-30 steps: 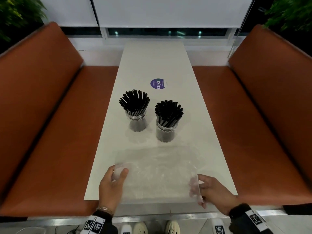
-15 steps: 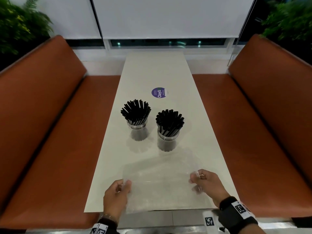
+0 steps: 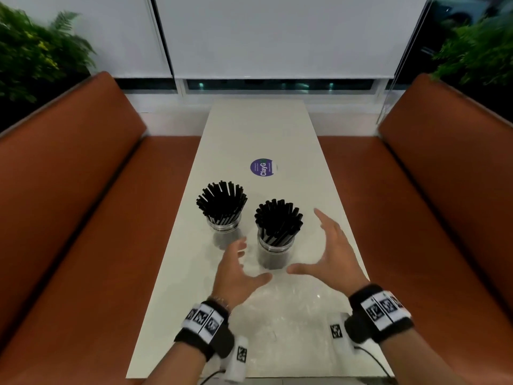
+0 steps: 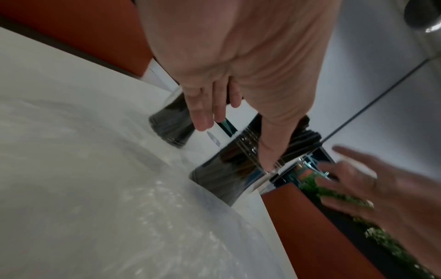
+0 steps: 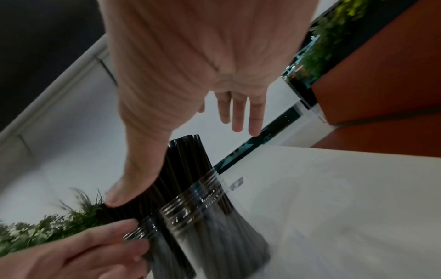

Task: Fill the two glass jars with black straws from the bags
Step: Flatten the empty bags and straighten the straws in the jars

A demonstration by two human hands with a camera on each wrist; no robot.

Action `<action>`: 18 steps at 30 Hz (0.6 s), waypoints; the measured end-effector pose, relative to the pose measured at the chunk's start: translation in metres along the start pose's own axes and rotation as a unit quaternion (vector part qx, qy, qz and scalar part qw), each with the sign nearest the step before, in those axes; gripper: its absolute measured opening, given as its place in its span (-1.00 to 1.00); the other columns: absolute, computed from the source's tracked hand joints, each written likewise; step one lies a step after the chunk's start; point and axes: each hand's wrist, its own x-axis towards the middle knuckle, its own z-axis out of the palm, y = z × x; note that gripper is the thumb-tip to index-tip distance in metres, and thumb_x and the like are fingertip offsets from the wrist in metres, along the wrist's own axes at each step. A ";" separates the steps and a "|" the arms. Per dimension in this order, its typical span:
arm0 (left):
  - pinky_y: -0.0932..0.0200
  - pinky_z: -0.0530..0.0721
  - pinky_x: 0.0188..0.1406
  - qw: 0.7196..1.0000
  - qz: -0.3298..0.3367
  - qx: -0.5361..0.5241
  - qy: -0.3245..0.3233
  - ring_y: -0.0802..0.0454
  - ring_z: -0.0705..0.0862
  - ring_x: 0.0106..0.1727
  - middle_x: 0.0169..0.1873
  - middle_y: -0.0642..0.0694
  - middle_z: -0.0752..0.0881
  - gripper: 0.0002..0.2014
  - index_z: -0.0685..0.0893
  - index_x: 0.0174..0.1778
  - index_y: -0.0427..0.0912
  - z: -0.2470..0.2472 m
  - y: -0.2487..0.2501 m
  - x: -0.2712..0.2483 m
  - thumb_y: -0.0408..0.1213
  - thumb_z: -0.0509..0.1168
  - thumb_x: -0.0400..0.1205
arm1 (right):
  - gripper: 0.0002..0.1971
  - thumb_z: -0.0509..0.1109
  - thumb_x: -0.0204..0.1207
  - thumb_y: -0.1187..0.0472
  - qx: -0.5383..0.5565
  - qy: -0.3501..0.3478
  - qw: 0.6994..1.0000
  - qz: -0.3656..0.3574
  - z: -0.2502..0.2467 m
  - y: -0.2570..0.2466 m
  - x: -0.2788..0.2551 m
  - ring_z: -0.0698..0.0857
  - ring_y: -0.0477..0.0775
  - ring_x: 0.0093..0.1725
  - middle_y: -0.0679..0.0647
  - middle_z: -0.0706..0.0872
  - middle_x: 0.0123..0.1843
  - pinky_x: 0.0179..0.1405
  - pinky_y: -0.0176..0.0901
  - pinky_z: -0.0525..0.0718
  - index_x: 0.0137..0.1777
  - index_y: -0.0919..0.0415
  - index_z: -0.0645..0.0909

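Two glass jars stand mid-table, both packed with black straws: the left jar (image 3: 223,224) and the right jar (image 3: 274,252), its straws (image 3: 278,219) fanning out on top. My left hand (image 3: 244,265) hovers open just left of the right jar, fingers spread. My right hand (image 3: 311,245) is open on that jar's right side, thumb pointing inward. Neither hand holds anything. In the right wrist view the near jar (image 5: 210,217) sits under my thumb. An empty clear plastic bag (image 3: 291,315) lies flat on the table below my wrists.
The long white table (image 3: 258,129) has a round purple sticker (image 3: 262,167) beyond the jars. Orange bench seats (image 3: 83,218) run along both sides. Plants stand in the far corners, and a window with blinds lies behind.
Both hands have let go of the clear bag and moved forward and up to either side of the right jar. The bag now lies flat on the table.
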 end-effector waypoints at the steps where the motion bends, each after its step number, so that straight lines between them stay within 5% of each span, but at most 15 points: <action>1: 0.09 0.62 0.50 1.000 0.004 0.002 -0.017 0.13 0.54 0.50 0.52 0.18 0.50 0.20 0.29 0.74 0.04 0.006 0.005 0.012 -0.02 0.82 0.22 | 0.51 0.79 -0.12 -0.45 -0.003 -0.011 1.000 -0.022 0.000 -0.005 0.014 0.27 0.01 0.76 -0.06 0.20 0.82 0.73 0.15 0.39 0.81 -0.24 -0.02; 5: 0.38 0.69 0.30 0.996 0.060 -0.033 -0.059 0.24 0.67 0.35 0.39 0.23 0.63 0.14 0.36 0.54 0.12 0.031 0.018 0.048 -0.10 0.88 0.11 | 0.56 0.76 -0.18 -0.50 -0.003 -0.063 0.996 -0.067 0.014 -0.016 0.058 0.15 0.02 0.81 -0.07 0.09 0.86 0.77 0.23 0.32 0.80 -0.30 -0.07; 8: -0.16 0.90 0.13 0.991 0.077 -0.100 -0.041 0.05 0.80 0.36 0.36 0.13 0.76 0.03 0.47 0.50 0.17 0.047 0.015 0.064 -0.14 0.86 0.14 | 0.49 0.80 -0.12 -0.43 0.009 -0.068 0.993 -0.092 0.027 -0.019 0.077 0.26 0.01 0.76 -0.05 0.21 0.80 0.75 0.14 0.36 0.80 -0.25 0.01; 12: 0.33 0.84 0.00 0.989 0.085 -0.121 0.026 0.27 0.82 0.22 0.22 0.18 0.82 -0.20 0.56 0.44 0.11 0.064 0.017 0.074 -0.36 0.72 0.32 | 0.27 0.85 0.00 -0.26 0.050 -0.032 0.993 -0.106 0.042 -0.025 0.095 0.48 -0.10 0.55 -0.09 0.44 0.59 0.58 -0.15 0.48 0.73 -0.14 0.27; 15: 0.39 0.77 0.14 0.984 0.097 -0.142 0.048 0.36 0.78 0.25 0.25 0.19 0.79 -0.23 0.55 0.50 0.00 0.073 0.025 0.082 -0.45 0.67 0.38 | 0.04 0.83 0.07 -0.18 0.049 0.013 0.992 -0.116 0.052 -0.029 0.107 0.59 -0.17 0.38 -0.12 0.54 0.43 0.44 -0.29 0.53 0.60 -0.10 0.48; 18: 0.29 0.74 0.26 0.993 0.058 -0.069 0.081 0.22 0.77 0.19 0.22 0.08 0.76 -0.29 0.57 0.52 -0.19 0.080 0.022 0.095 -0.45 0.67 0.44 | -0.21 0.78 0.13 -0.12 0.048 0.059 0.990 -0.118 0.056 -0.033 0.117 0.66 -0.20 0.26 -0.17 0.57 0.29 0.37 -0.36 0.61 0.41 -0.11 0.64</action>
